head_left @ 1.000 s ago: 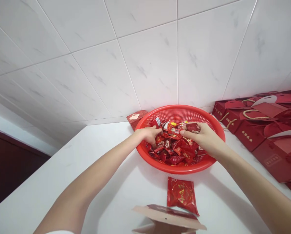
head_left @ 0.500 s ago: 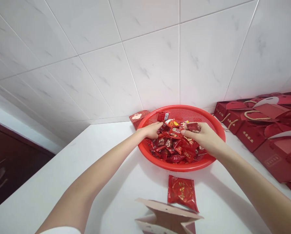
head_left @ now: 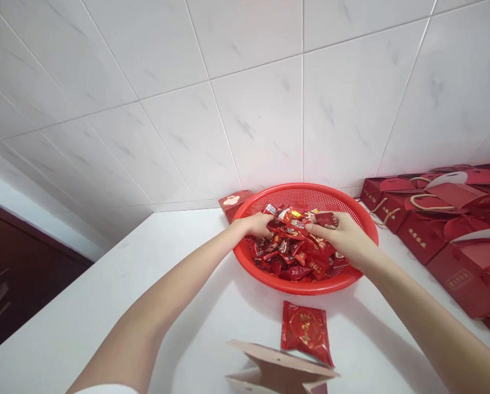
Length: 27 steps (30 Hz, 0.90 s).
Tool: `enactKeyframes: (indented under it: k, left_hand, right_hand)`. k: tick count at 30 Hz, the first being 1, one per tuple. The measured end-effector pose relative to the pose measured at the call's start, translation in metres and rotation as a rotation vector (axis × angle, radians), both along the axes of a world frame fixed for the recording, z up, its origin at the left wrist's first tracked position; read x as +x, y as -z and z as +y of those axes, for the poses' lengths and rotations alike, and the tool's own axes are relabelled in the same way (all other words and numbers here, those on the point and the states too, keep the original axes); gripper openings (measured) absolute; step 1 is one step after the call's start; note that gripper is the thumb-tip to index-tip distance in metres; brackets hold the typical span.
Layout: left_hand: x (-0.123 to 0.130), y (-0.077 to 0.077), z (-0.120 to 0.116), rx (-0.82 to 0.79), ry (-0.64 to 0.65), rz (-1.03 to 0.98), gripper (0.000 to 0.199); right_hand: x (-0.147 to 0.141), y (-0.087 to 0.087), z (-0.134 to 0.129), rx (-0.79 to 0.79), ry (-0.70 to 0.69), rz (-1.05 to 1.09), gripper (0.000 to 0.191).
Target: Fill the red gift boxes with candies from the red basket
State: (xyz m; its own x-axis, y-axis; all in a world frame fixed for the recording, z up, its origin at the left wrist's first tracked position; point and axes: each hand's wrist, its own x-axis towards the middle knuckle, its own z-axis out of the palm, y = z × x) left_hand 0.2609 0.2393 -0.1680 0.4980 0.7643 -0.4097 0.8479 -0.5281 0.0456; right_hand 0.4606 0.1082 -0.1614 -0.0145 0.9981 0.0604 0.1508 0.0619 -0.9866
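Can't really see the left hand's (head_left: 258,224) fingertips, mid-frame, they're buried in the wrapped candies (head_left: 284,254), so no clue what they've got. The right hand's (head_left: 345,234) fingers cover part of a dark red packet (head_left: 327,219), and most of the candy lettering is too tiny to read. Bottom edge chops off the open paper box (head_left: 284,361) and a white sleeve (head_left: 105,389). The flower-print card (head_left: 231,202), left of centre, is half behind the red basket (head_left: 306,288). Gift boxes (head_left: 423,235) run off the right edge, dark panel (head_left: 19,284) off the left.
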Motion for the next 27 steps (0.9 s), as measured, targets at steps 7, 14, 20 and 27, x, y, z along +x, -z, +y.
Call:
enactKeyframes:
  k: [7, 14, 20, 27]
  left_hand:
    - [-0.001, 0.000, -0.002, 0.024, -0.011, -0.026, 0.085]
    - [-0.003, 0.002, 0.001, 0.070, 0.089, -0.163, 0.033]
    - [0.001, -0.005, -0.006, 0.054, 0.208, -0.485, 0.037]
    - [0.006, -0.029, -0.041, -0.422, 0.187, -0.860, 0.027]
  right_hand:
    - [-0.002, -0.004, -0.003, -0.024, 0.035, 0.002, 0.032]
    - [0.000, 0.002, 0.001, 0.005, 0.035, 0.048, 0.035]
    - [0.000, 0.000, 0.000, -0.012, 0.054, 0.043, 0.036]
    - [0.000, -0.004, -0.001, -0.002, 0.153, 0.010, 0.029]
